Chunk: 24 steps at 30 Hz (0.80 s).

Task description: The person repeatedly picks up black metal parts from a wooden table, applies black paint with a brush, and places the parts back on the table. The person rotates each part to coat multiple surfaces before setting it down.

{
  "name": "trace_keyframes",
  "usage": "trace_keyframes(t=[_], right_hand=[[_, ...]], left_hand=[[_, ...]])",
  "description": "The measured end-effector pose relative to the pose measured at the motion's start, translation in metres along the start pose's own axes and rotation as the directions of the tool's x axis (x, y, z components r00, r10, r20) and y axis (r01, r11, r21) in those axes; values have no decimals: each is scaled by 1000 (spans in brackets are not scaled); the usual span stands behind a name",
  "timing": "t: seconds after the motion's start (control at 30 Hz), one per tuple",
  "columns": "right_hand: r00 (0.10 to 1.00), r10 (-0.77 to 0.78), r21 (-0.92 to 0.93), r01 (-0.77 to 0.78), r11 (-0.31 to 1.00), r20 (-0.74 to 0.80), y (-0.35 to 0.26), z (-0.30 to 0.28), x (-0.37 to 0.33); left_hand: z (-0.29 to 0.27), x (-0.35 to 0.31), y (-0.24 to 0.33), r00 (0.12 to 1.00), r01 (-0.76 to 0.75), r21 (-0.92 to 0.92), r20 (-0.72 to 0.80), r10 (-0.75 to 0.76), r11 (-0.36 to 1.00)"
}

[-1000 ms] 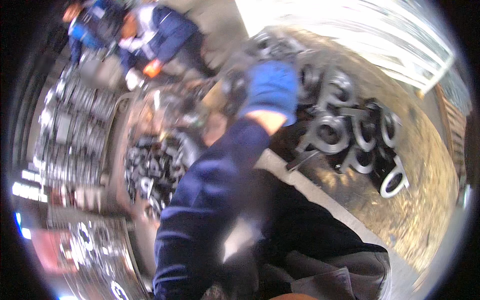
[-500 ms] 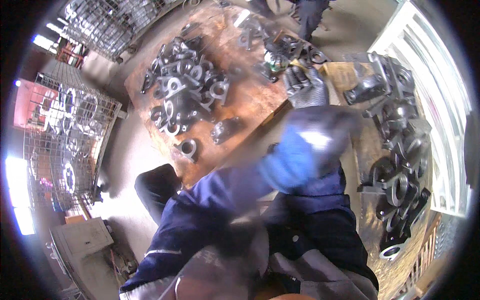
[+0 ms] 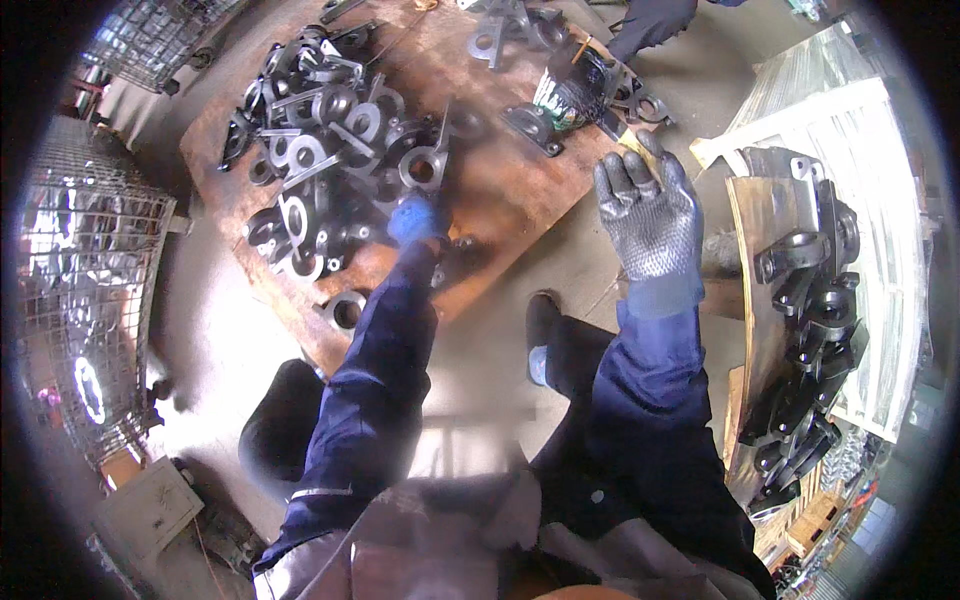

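My left hand (image 3: 414, 218), in a blue-cuffed glove, reaches onto the brown worktable (image 3: 480, 240), at the near right side of a heap of dark metal bearing housings (image 3: 330, 130). Its fingers are dark and blurred among the parts, so their grip is hidden. Just beyond it, a bearing housing (image 3: 424, 165) with a round bore stands on the heap. My right hand (image 3: 648, 225), in a grey-black coated glove, is raised off the table's right edge, palm up. Its fingers are apart and slightly bent, with nothing in the palm. A yellowish strip (image 3: 632, 141) shows behind its fingertips; contact is unclear.
A wrapped jar (image 3: 575, 92) with a stick in it stands near the table's far right corner. More dark housings (image 3: 815, 310) lie on a wooden board (image 3: 748, 240) at right. A wire cage (image 3: 95, 270) stands at left. Another person's dark-clothed leg (image 3: 650, 22) is beyond the table.
My left hand has swung from in front of my right forearm leftward to the heap. My right hand has drawn back toward me and right, away from the jar. The view has shifted.
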State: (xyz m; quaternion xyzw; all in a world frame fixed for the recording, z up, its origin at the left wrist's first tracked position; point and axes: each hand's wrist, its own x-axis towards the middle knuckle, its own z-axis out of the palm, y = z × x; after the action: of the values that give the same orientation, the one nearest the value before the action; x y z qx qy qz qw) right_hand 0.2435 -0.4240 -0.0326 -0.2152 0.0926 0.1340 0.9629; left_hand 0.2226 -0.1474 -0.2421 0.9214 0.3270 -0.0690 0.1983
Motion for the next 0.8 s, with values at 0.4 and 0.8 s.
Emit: trace_keyframes(t=[0.4,0.8], right_hand=[[985,-126,-142,109,984,-116,-2,9,-8],[879,-476,-675,348,650,-6,-29,-14,24]], left_hand=[[0,94,22,985,-132,168,129,111,977],[12,48,31,909,-400,202,212,359,894]])
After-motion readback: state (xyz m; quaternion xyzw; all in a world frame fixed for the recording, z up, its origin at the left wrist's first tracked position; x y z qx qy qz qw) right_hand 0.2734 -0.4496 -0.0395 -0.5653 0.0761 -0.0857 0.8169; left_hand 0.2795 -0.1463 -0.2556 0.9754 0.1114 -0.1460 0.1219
